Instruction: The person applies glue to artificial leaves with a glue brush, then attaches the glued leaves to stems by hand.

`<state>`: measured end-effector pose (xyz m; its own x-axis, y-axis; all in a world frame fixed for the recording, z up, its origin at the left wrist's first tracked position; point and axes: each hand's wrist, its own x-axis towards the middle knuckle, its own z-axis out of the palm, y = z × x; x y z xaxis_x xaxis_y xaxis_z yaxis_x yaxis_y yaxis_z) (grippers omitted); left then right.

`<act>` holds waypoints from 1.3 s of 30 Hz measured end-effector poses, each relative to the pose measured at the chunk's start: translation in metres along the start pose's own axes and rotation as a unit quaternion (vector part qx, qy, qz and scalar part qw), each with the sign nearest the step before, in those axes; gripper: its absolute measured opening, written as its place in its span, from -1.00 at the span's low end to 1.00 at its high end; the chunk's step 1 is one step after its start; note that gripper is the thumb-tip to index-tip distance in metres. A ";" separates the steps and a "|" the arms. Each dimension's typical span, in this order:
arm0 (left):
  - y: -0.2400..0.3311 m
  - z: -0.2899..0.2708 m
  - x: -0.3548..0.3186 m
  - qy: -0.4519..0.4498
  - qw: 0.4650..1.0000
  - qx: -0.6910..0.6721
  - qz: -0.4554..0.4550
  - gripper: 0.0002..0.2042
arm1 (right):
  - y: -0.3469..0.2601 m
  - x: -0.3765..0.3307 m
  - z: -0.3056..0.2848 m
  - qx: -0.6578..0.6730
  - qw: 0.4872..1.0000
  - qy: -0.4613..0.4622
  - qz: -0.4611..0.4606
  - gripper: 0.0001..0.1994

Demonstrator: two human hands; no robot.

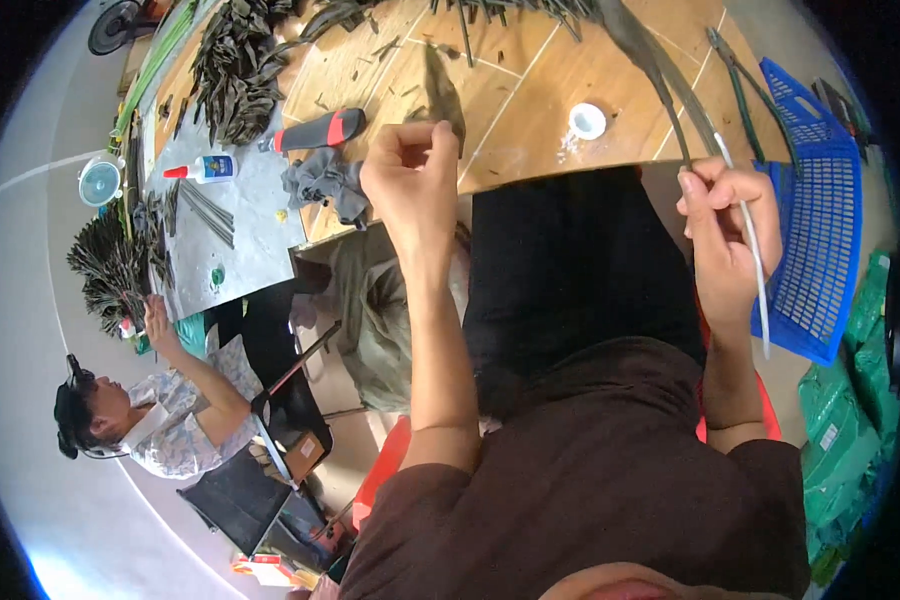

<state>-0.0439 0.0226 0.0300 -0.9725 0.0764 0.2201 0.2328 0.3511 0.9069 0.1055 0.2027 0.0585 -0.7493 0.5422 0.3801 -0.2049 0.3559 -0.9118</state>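
Note:
My left hand (415,175) is raised over the table's near edge, thumb and fingertips pinched together. A dark, pointed leaf (438,85) shows just behind those fingertips; I cannot tell whether they grip it. On the right, my right hand (725,225) is closed around a dark leaf stem (670,110) and a thin white rod (756,255). The rod passes between the fingers and hangs below the hand. Long dark leaves run from the stem toward the top edge. Between the hands, a small white cup (587,121) sits on the table with white specks beside it.
Pliers (738,90) lie beside a blue plastic basket (820,220) at right. Left are a red-and-black-handled tool (320,131), a grey cloth (325,185), a glue bottle (210,169) and dark leaf heaps (235,75). Another person (185,400) sits at left. Green packages (840,430) lie at lower right.

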 end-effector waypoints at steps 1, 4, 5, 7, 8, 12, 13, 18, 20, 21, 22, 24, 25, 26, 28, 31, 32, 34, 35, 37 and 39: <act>-0.001 0.003 -0.008 -0.003 1.000 0.007 -0.004 -0.89 | 0.003 -0.004 -0.001 0.003 1.000 0.000 0.008 -0.81; 0.011 0.027 -0.019 -0.067 0.905 -0.384 -0.167 -0.93 | 0.009 -0.002 -0.004 -0.014 0.999 -0.011 -0.041 -0.80; 0.019 0.031 -0.025 -0.106 0.877 -0.418 -0.210 -0.86 | 0.011 -0.003 -0.003 -0.028 0.998 -0.014 -0.052 -0.79; 0.027 0.040 -0.034 -0.131 0.826 -0.490 -0.247 -0.76 | 0.011 -0.004 -0.001 -0.023 0.998 -0.020 -0.063 -0.78; 0.028 0.044 -0.038 -0.134 0.823 -0.493 -0.249 -0.76 | 0.013 -0.004 -0.003 -0.020 0.996 -0.027 -0.087 -0.77; 0.035 0.050 -0.047 -0.152 0.820 -0.491 -0.251 -0.64 | 0.008 -0.011 -0.006 -0.012 0.998 -0.037 -0.058 -0.77; 0.038 0.049 -0.048 -0.162 0.821 -0.485 -0.255 -0.62 | 0.007 -0.012 -0.007 -0.019 0.996 -0.048 -0.069 -0.77; 0.040 0.039 -0.049 -0.175 0.838 -0.465 -0.226 -0.74 | 0.001 -0.015 -0.003 -0.037 0.989 -0.074 -0.124 -0.75; 0.042 0.034 -0.049 -0.158 0.836 -0.475 -0.223 -0.82 | -0.004 -0.018 0.000 -0.044 0.987 -0.084 -0.128 -0.75; 0.041 0.032 -0.050 -0.157 0.836 -0.478 -0.221 -0.82 | -0.007 -0.018 0.001 -0.049 0.986 -0.091 -0.130 -0.75; 0.040 0.028 -0.052 -0.152 0.844 -0.467 -0.214 -0.85 | -0.008 -0.020 0.002 -0.044 0.985 -0.102 -0.134 -0.75; 0.041 0.023 -0.055 -0.143 0.852 -0.460 -0.206 -0.88 | -0.010 -0.022 0.006 -0.036 0.983 -0.110 -0.142 -0.75; 0.044 0.020 -0.055 -0.146 0.831 -0.490 -0.218 -0.88 | -0.011 -0.023 0.008 -0.026 0.982 -0.117 -0.146 -0.75; 0.046 0.015 -0.056 -0.147 0.809 -0.520 -0.231 -0.88 | -0.013 -0.025 0.009 -0.023 0.981 -0.124 -0.149 -0.75; 0.046 0.009 -0.059 -0.157 0.800 -0.535 -0.222 -0.89 | -0.018 -0.029 0.011 -0.024 0.980 -0.135 -0.146 -0.75; 0.046 0.003 -0.062 -0.153 0.799 -0.538 -0.219 -0.89 | -0.019 -0.035 0.015 -0.020 0.979 -0.144 -0.140 -0.75; 0.044 0.002 -0.063 -0.148 0.805 -0.531 -0.220 -0.88 | -0.018 -0.037 0.017 -0.016 0.980 -0.142 -0.137 -0.75; 0.044 -0.002 -0.064 -0.146 0.806 -0.531 -0.216 -0.86 | -0.018 -0.038 0.019 -0.023 0.981 -0.141 -0.132 -0.75; 0.041 -0.004 -0.063 -0.145 0.805 -0.532 -0.217 -0.86 | -0.019 -0.038 0.019 -0.031 0.982 -0.136 -0.128 -0.75; 0.034 -0.007 -0.063 -0.182 0.795 -0.549 -0.185 -0.88 | -0.021 -0.036 0.019 -0.041 0.982 -0.135 -0.128 -0.75; 0.035 -0.006 -0.063 -0.174 0.791 -0.552 -0.200 -0.87 | -0.021 -0.035 0.018 -0.043 0.981 -0.134 -0.135 -0.76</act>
<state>0.0252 0.0249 0.0501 -0.8686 0.4851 -0.1014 -0.4153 -0.6009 0.6830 0.1247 0.1626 0.0610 -0.8163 0.2036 0.5405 -0.3730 0.5286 -0.7625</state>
